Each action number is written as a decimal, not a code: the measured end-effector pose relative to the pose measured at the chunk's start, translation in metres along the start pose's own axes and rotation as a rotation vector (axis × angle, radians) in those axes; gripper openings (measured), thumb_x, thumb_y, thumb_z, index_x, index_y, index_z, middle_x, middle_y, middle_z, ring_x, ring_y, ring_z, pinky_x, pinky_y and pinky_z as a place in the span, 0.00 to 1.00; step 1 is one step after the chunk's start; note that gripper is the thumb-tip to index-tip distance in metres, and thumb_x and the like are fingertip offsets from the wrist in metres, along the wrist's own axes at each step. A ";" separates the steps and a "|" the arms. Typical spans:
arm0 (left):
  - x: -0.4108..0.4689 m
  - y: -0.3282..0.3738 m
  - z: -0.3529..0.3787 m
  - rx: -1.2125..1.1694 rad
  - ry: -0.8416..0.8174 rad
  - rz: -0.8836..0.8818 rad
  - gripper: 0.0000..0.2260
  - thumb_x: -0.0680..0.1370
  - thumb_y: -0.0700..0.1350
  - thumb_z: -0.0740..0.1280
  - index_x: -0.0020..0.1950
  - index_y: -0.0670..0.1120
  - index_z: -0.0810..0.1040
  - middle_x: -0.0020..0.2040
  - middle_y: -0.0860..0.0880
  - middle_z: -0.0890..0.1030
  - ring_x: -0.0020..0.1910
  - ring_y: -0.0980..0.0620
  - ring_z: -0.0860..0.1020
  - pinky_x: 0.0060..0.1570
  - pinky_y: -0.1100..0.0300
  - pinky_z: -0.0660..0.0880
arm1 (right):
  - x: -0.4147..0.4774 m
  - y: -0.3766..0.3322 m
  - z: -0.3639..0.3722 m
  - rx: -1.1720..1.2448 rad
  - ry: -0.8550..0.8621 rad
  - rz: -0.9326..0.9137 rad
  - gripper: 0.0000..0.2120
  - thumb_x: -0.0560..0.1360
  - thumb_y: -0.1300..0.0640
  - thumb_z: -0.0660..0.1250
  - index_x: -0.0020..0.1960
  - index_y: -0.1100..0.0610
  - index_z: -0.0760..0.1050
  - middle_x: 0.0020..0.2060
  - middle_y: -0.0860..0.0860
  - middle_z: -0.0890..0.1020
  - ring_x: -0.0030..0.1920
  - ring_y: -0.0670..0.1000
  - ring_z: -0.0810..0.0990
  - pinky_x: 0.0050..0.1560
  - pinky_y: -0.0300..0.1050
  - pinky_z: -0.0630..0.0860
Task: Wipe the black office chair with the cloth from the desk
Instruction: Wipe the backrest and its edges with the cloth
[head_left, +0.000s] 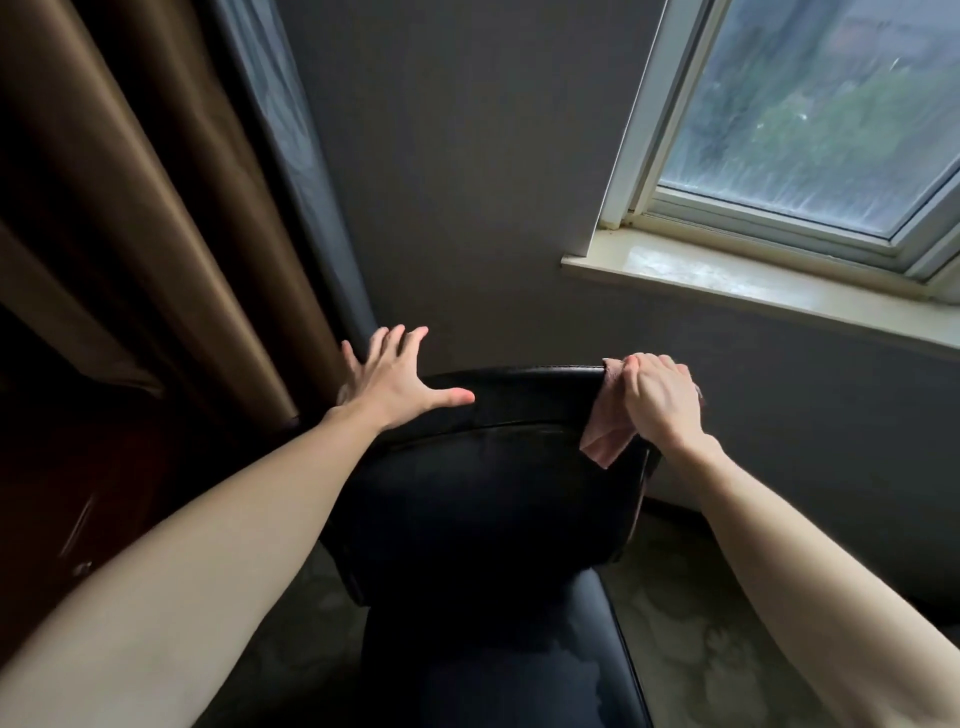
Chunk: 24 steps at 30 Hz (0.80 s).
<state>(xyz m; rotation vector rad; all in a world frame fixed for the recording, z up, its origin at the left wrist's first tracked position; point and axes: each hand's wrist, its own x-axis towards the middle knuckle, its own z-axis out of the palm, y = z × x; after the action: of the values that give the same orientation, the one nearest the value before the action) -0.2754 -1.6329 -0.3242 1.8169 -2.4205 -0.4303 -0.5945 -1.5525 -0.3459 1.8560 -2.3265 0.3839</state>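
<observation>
The black office chair (488, 499) stands in front of me, its glossy backrest rising to the middle of the view and its seat below. My right hand (662, 400) presses a pinkish cloth (608, 426) over the top right corner of the backrest, fingers closed on it. The cloth hangs down the front of the backrest under my hand. My left hand (387, 376) is spread flat with fingers apart at the top left corner of the backrest, holding nothing.
A grey wall lies right behind the chair. A brown curtain (156, 218) hangs at the left. A white window sill (727, 278) and window sit at the upper right. Patterned carpet (691, 639) shows to the right of the seat.
</observation>
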 end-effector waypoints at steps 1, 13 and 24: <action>0.001 0.003 0.001 0.022 0.008 0.005 0.53 0.60 0.81 0.58 0.78 0.54 0.51 0.79 0.50 0.53 0.78 0.50 0.45 0.72 0.35 0.40 | 0.000 0.002 0.002 0.013 0.011 0.035 0.21 0.76 0.52 0.42 0.42 0.57 0.72 0.45 0.57 0.80 0.49 0.60 0.75 0.54 0.53 0.65; 0.012 -0.004 0.004 0.029 0.047 0.001 0.54 0.59 0.82 0.56 0.78 0.54 0.53 0.78 0.50 0.55 0.78 0.50 0.48 0.73 0.35 0.42 | 0.007 -0.142 0.019 0.095 0.175 -0.291 0.12 0.76 0.56 0.56 0.37 0.55 0.72 0.33 0.51 0.77 0.37 0.55 0.75 0.43 0.50 0.70; 0.012 0.003 0.005 0.001 0.048 0.011 0.57 0.55 0.83 0.54 0.77 0.54 0.55 0.78 0.51 0.57 0.78 0.51 0.48 0.74 0.38 0.41 | 0.000 0.012 -0.002 0.095 0.004 -0.024 0.26 0.76 0.50 0.42 0.46 0.62 0.76 0.44 0.59 0.81 0.48 0.62 0.76 0.52 0.55 0.71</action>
<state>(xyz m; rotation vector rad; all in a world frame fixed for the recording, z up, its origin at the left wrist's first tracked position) -0.2826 -1.6425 -0.3291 1.7924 -2.3981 -0.3809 -0.6065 -1.5497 -0.3451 1.9208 -2.3194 0.5031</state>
